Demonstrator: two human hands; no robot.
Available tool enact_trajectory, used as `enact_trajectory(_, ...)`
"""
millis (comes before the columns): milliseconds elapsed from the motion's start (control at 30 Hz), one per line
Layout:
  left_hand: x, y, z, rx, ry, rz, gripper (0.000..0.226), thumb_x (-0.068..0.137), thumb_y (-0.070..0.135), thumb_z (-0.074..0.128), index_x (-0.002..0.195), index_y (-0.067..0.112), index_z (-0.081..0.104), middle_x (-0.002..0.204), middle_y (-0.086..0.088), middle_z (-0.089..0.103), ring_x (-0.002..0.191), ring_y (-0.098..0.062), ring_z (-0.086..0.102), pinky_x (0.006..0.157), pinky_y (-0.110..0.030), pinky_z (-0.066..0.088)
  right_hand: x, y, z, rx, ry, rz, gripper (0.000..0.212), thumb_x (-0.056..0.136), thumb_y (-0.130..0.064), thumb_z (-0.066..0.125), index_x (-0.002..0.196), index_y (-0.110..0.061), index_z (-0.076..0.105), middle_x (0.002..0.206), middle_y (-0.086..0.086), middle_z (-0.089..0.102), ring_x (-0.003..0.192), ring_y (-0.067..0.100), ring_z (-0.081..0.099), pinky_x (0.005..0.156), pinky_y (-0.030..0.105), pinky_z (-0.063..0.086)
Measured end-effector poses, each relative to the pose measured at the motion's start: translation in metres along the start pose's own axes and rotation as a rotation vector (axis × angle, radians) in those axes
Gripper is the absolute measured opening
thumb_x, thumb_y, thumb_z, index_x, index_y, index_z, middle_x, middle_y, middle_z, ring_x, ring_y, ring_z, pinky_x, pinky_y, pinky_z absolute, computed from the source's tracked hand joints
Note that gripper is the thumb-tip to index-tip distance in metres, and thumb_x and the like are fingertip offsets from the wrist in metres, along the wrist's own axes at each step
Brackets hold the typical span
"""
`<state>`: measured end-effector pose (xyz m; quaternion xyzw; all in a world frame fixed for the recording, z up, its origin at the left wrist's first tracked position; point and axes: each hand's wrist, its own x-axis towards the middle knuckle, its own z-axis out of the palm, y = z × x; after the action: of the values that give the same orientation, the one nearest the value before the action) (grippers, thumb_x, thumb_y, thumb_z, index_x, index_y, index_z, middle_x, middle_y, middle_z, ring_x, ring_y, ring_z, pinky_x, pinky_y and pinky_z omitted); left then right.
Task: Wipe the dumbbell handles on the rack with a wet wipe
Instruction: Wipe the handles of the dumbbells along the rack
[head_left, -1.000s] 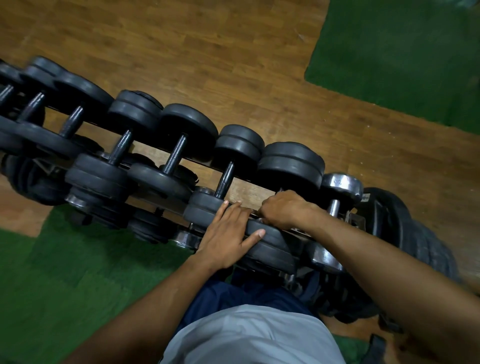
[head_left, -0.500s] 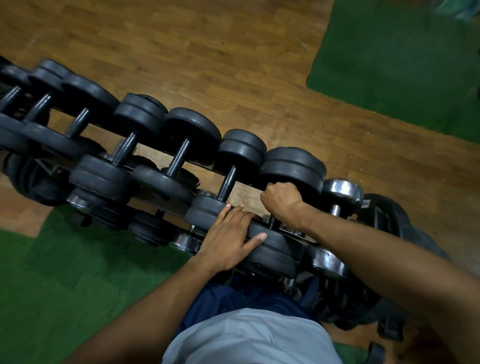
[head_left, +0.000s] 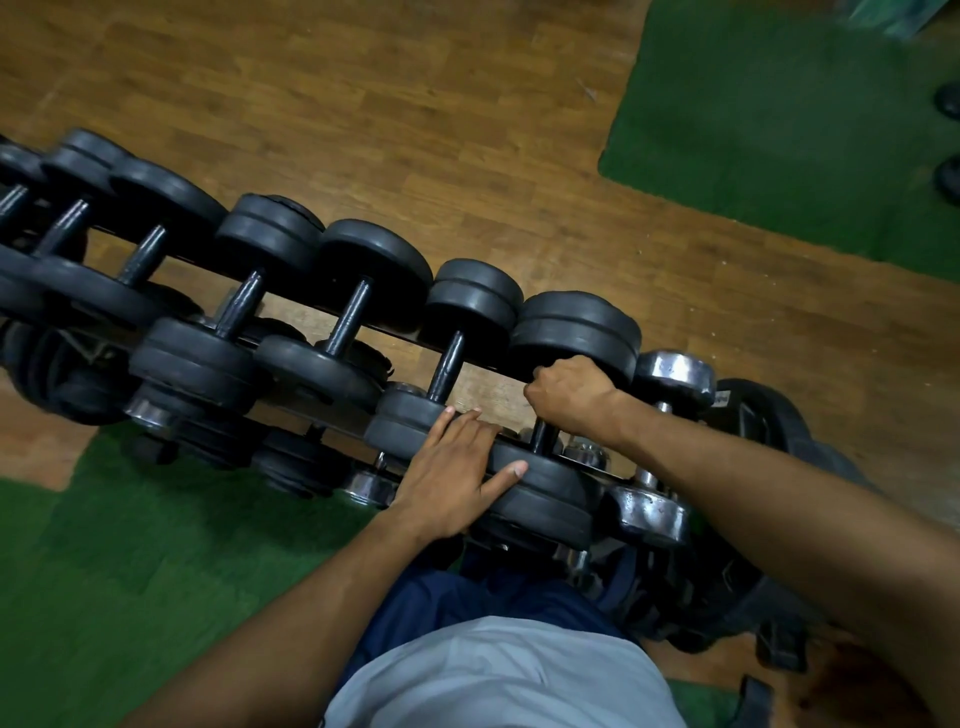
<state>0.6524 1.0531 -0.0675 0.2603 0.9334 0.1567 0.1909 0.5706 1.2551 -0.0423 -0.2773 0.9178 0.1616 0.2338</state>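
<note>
Wood-plank floor (head_left: 415, 104) runs behind the rack (head_left: 322, 410), with green mats (head_left: 779, 114) at far right and near left. Compared with a second ago, my right hand (head_left: 571, 395) has slid up the handle (head_left: 540, 436) from its near end to its far end, against the far plates (head_left: 576, 327); my left hand (head_left: 457, 467) has stayed put. My right fist is clenched round the handle; the wipe is hidden, so I cannot tell whether it is inside. My left hand lies flat, fingers straight, on the near plates (head_left: 540, 499). Dumbbells sit close side by side, a chrome dumbbell (head_left: 675, 379) just right of my wrist; open floor lies beyond the row. Plates are matte black rubber discs, handles dark metal bars.
</note>
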Motion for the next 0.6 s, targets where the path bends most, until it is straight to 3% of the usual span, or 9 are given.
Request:
enact_trajectory(133, 0.000, 0.000, 0.000, -0.006, 0.000, 0.000, 0.085, 0.100, 0.076, 0.008, 0.147, 0.016, 0.045, 0.153, -0.003, 0.048, 0.153, -0.015, 0.022, 0.128, -0.039, 0.001, 0.001, -0.013, 0.003, -0.004, 0.010, 0.092, 0.036, 0.101, -0.015, 0.037, 0.114, -0.019, 0.070, 0.115, 0.005, 0.067, 0.102, 0.028, 0.067, 0.066, 0.035, 0.044)
enact_trajectory(300, 0.001, 0.000, 0.000, -0.007, -0.006, 0.002, 0.085, 0.100, 0.076, 0.008, 0.149, 0.017, 0.044, 0.153, -0.003, 0.049, 0.154, -0.015, 0.021, 0.128, -0.039, 0.001, 0.005, -0.009, 0.002, 0.085, -0.085, 0.059, 0.031, 0.099, -0.015, 0.042, 0.109, -0.017, 0.071, 0.114, 0.007, 0.069, 0.101, 0.029, 0.067, 0.069, 0.034, 0.046)
enact_trajectory(467, 0.000, 0.001, -0.003, -0.023, 0.000, 0.004, 0.080, 0.101, 0.074, 0.012, 0.151, 0.019, 0.042, 0.154, -0.003, 0.048, 0.154, -0.015, 0.021, 0.128, -0.038, 0.000, 0.008, 0.001, 0.003, 0.349, -0.272, -0.074, 0.024, 0.095, -0.023, 0.051, 0.109, -0.024, 0.070, 0.107, 0.003, 0.070, 0.092, 0.025, 0.064, 0.072, 0.035, 0.054)
enact_trajectory(600, 0.000, 0.000, -0.002, -0.019, -0.004, 0.006, 0.077, 0.103, 0.072, 0.016, 0.150, 0.018, 0.043, 0.153, -0.004, 0.050, 0.154, -0.015, 0.020, 0.128, -0.038, -0.001, -0.008, -0.004, 0.011, 0.666, -0.247, -0.131, 0.027, 0.092, -0.019, 0.054, 0.109, -0.030, 0.072, 0.108, -0.007, 0.073, 0.101, 0.017, 0.065, 0.083, 0.029, 0.049)
